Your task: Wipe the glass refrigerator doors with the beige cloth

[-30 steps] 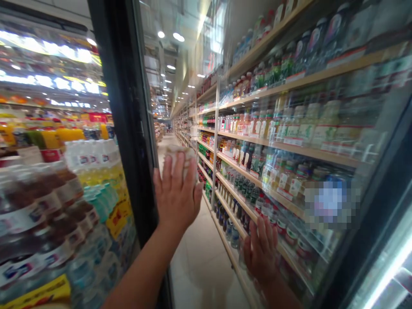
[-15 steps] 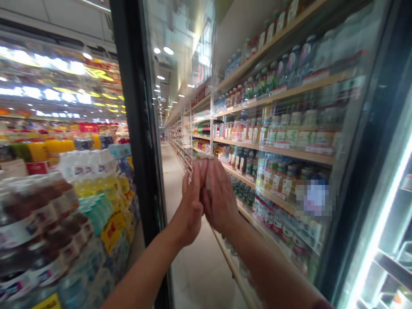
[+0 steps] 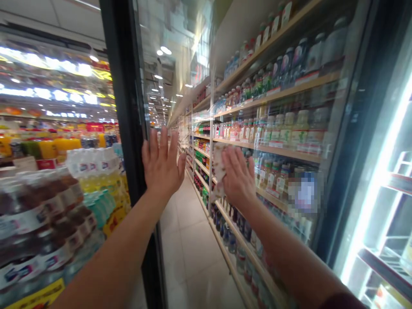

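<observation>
My left hand (image 3: 162,165) lies flat on the glass door (image 3: 193,64), fingers spread and holding nothing, just right of the black door frame (image 3: 124,86). My right hand (image 3: 238,178) presses a whitish cloth (image 3: 219,165) against the same glass, a little to the right of the left hand. The cloth shows past the fingers on the hand's left side. Both forearms reach up from the bottom of the view.
Through the glass I see a long aisle with a tiled floor (image 3: 189,253) and wooden shelves of bottled drinks (image 3: 289,111) on the right. Stacked packs of bottles (image 3: 48,206) stand at the left. A lit cooler interior (image 3: 380,193) is at the far right.
One second ago my left hand held the cloth on the glass and my right rested low. The hands met, the cloth passed to my right hand, and my left moved apart.
</observation>
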A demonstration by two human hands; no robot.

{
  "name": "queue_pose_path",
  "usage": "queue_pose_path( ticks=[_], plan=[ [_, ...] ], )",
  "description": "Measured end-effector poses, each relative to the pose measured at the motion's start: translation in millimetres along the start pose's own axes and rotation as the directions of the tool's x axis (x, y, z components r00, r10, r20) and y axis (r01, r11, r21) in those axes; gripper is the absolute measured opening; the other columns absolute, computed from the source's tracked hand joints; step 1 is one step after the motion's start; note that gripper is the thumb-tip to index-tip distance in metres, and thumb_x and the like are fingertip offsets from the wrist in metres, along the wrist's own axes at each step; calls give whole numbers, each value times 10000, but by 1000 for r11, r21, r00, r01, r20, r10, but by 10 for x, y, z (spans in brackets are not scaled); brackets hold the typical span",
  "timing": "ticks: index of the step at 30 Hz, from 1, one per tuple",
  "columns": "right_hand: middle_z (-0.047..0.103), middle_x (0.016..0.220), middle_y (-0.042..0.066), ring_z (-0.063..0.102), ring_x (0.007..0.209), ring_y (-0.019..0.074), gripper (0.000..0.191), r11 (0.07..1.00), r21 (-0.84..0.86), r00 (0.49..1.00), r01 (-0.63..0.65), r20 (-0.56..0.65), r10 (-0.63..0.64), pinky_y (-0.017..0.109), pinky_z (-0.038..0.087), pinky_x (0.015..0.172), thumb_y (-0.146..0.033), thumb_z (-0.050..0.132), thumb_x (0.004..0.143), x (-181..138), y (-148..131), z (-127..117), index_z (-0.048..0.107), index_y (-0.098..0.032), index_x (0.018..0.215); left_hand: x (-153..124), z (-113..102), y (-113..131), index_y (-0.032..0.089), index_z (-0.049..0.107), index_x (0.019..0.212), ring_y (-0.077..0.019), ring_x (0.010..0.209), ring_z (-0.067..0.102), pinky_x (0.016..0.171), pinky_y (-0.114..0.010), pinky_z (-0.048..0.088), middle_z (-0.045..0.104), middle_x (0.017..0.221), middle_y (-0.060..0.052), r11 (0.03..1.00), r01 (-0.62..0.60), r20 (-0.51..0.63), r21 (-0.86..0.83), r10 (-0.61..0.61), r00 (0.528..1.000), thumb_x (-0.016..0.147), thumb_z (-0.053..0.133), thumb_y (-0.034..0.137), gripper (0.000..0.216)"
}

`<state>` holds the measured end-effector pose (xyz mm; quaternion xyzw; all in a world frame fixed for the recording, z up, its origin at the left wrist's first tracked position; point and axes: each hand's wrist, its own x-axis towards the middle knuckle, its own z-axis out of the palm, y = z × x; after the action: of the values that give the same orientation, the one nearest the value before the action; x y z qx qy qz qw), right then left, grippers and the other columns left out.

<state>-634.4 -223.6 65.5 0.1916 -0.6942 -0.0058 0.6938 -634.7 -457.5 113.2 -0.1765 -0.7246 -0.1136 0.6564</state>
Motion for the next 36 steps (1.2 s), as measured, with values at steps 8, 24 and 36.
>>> queue_pose_path(
  ticks=[8, 24, 36],
  plan=[
    [334, 1706, 142, 211, 1618, 318, 671, 925, -65, 927, -375, -17, 375, 638, 271, 1269, -181, 328, 975, 18, 1210, -250, 327, -174, 1646, -13, -29, 46, 196, 328, 1661, -355, 1612, 112, 1309, -599, 12, 271, 1708, -116, 998, -34, 59, 56, 31, 998, 1081, 369, 526, 668],
    [158, 1721, 295, 49, 1632, 394, 687, 753, 7, 750, -658, -69, 657, 696, 119, 1282, -388, 287, 1058, 443, 1791, -453, 281, 8, 1619, -7, -94, 120, 199, 335, 1660, -350, 1611, 129, 1312, -583, 24, 258, 1713, -108, 994, -51, 33, 94, 48, 998, 1067, 416, 512, 675],
    [225, 1738, 183, 125, 1635, 305, 644, 916, 58, 918, -396, -15, 397, 640, 140, 1306, -352, 253, 1064, 793, 1614, -412, 256, -78, 1647, -14, -67, 96, 211, 344, 1656, -337, 1611, 141, 1316, -572, 47, 261, 1714, -89, 995, -42, 36, 95, 39, 999, 1060, 438, 523, 680]
  ],
)
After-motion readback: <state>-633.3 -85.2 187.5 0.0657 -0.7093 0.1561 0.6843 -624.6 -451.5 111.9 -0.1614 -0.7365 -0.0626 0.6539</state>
